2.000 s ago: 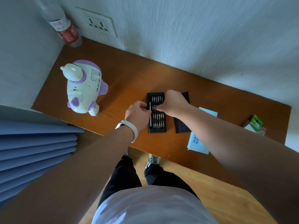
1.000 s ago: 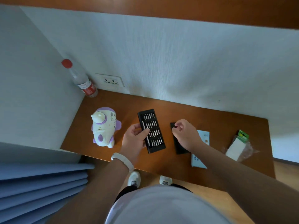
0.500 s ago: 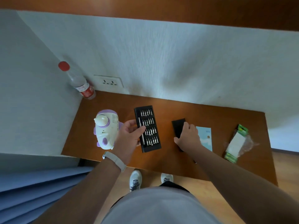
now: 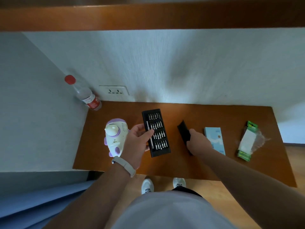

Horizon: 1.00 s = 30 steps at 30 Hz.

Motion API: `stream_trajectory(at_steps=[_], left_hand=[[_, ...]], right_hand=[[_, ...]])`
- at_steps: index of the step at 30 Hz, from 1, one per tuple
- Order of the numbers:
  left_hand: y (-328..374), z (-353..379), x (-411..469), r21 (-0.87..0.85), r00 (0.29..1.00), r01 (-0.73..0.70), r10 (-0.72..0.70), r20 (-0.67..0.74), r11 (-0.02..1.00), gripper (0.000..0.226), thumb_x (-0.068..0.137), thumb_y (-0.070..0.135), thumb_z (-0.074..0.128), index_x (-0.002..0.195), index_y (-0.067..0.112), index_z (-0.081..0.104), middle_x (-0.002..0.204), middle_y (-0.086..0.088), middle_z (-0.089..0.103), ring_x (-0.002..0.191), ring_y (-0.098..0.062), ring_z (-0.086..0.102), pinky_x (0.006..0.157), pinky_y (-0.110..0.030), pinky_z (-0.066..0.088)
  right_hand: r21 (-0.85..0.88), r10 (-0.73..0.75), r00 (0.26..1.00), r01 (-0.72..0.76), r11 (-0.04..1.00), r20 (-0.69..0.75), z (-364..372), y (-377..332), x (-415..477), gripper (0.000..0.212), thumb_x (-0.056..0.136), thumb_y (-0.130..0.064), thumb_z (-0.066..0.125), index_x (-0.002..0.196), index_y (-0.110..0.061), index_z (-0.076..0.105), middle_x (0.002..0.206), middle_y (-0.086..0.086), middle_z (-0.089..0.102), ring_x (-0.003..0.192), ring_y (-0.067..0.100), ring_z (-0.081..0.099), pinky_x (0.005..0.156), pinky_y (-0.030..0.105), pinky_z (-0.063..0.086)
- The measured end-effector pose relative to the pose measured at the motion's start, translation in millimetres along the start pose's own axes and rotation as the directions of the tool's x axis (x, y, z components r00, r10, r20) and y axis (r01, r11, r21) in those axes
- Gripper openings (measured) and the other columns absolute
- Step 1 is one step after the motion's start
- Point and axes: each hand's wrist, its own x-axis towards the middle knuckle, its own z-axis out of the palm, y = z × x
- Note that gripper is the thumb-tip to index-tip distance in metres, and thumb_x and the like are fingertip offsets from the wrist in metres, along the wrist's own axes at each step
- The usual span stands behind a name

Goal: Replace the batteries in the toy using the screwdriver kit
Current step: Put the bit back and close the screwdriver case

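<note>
A white and purple toy [image 4: 114, 137] lies on the brown table [image 4: 206, 116] at the left. My left hand [image 4: 137, 142] grips the left edge of the black screwdriver kit tray [image 4: 156, 132], lifted above the table, its rows of bits and a silver driver handle showing. To the right, my right hand [image 4: 197, 142] grips the kit's black sleeve cover [image 4: 183, 131], tilted up on edge. A green pack of batteries [image 4: 246, 141] in clear wrap lies at the far right.
A plastic water bottle [image 4: 85, 95] with a red cap stands in the back left corner beside a wall socket [image 4: 113, 90]. A light blue box [image 4: 215, 139] lies between the cover and the batteries. Blue fabric [image 4: 33, 199] is at the lower left.
The view pulled back and up. My left hand lifted the kit tray up and left toward the toy. My right hand took hold of the black cover and tilted it up.
</note>
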Motion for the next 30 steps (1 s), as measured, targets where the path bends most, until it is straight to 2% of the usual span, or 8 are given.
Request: stream_trajectory(at_steps=[5, 8, 12, 15, 17, 25, 28, 30], left_hand=[[13.6, 4.6, -0.4, -0.007, 0.999, 0.002, -0.002, 0.036, 1.000, 0.021, 0.094, 0.010, 0.066, 0.114, 0.013, 0.062, 0.097, -0.001, 0.078, 0.093, -0.023, 0.075, 0.077, -0.046, 0.063], [21.0, 10.5, -0.5, -0.015, 0.998, 0.006, -0.005, 0.064, 1.000, 0.022, 0.094, 0.009, 0.065, 0.116, 0.012, 0.061, 0.096, -0.001, 0.078, 0.092, -0.022, 0.075, 0.077, -0.045, 0.063], [29.7, 17.3, 0.1, -0.048, 0.995, 0.008, -0.004, 0.098, 0.999, 0.022, 0.094, 0.008, 0.064, 0.115, 0.011, 0.061, 0.093, -0.001, 0.078, 0.088, -0.021, 0.076, 0.064, -0.033, 0.061], [33.7, 19.3, 0.9, -0.064, 0.994, 0.010, -0.002, 0.113, 0.998, 0.022, 0.094, 0.008, 0.065, 0.115, 0.011, 0.062, 0.094, -0.002, 0.078, 0.088, -0.021, 0.076, 0.063, -0.031, 0.060], [35.3, 19.1, 1.8, -0.072, 0.993, 0.011, -0.002, 0.119, 0.997, 0.021, 0.093, 0.008, 0.065, 0.115, 0.011, 0.062, 0.097, -0.002, 0.077, 0.088, -0.021, 0.076, 0.063, -0.030, 0.060], [37.0, 11.0, 5.4, -0.094, 0.994, 0.017, -0.006, 0.111, 0.995, 0.022, 0.092, 0.010, 0.067, 0.114, 0.013, 0.064, 0.096, -0.002, 0.078, 0.087, -0.022, 0.076, 0.063, -0.033, 0.060], [38.3, 9.2, 4.8, -0.102, 0.993, 0.019, -0.007, 0.117, 0.995, 0.021, 0.093, 0.010, 0.067, 0.113, 0.013, 0.064, 0.099, -0.005, 0.077, 0.087, -0.022, 0.076, 0.063, -0.033, 0.059], [40.8, 7.9, 3.9, -0.111, 0.993, 0.018, -0.005, 0.120, 0.994, 0.020, 0.093, 0.010, 0.066, 0.114, 0.013, 0.064, 0.103, -0.008, 0.076, 0.088, -0.023, 0.076, 0.063, -0.033, 0.059]], right_hand=[[0.480, -0.041, 0.999, 0.026, 0.877, 0.021, -17.7, -10.8, -20.9, 0.033, 0.098, -0.016, 0.054, 0.130, -0.020, 0.050, 0.104, 0.000, 0.061, 0.088, 0.018, 0.063, 0.065, 0.029, 0.054], [0.761, -0.028, 0.991, -0.085, 0.643, 0.134, -40.5, -20.3, -38.7, 0.038, 0.098, -0.009, 0.052, 0.134, -0.020, 0.052, 0.105, 0.003, 0.065, 0.093, 0.021, 0.063, 0.065, 0.027, 0.049], [0.938, -0.139, 0.962, -0.184, 0.295, 0.233, -63.3, -25.3, -63.9, 0.048, 0.089, 0.003, 0.044, 0.121, -0.029, 0.060, 0.098, 0.008, 0.076, 0.084, 0.023, 0.073, 0.058, 0.027, 0.055], [0.972, -0.295, 0.931, -0.232, -0.028, 0.214, -62.0, -21.1, -70.6, 0.065, 0.079, 0.010, 0.039, 0.129, -0.027, 0.055, 0.119, 0.021, 0.069, 0.108, 0.036, 0.067, 0.085, 0.048, 0.057], [0.965, -0.357, 0.917, -0.233, -0.118, 0.177, -61.4, -21.2, -73.4, 0.072, 0.072, 0.011, 0.042, 0.133, -0.026, 0.052, 0.123, 0.026, 0.064, 0.112, 0.042, 0.064, 0.089, 0.052, 0.054], [0.957, -0.367, 0.920, -0.216, -0.194, 0.134, -66.1, -29.3, -92.5, 0.059, 0.072, 0.005, 0.051, 0.120, -0.025, 0.067, 0.106, 0.024, 0.069, 0.097, 0.040, 0.068, 0.077, 0.047, 0.057], [0.971, -0.339, 0.926, -0.212, -0.108, 0.165, -67.7, -34.0, -102.0, 0.039, 0.089, -0.020, 0.060, 0.128, -0.018, 0.059, 0.105, 0.020, 0.069, 0.092, 0.036, 0.067, 0.076, 0.045, 0.056], [0.975, -0.291, 0.937, -0.217, -0.046, 0.195, -66.6, -36.8, -106.6, 0.042, 0.093, -0.037, 0.060, 0.126, -0.012, 0.061, 0.107, 0.021, 0.069, 0.091, 0.035, 0.067, 0.075, 0.044, 0.057]])
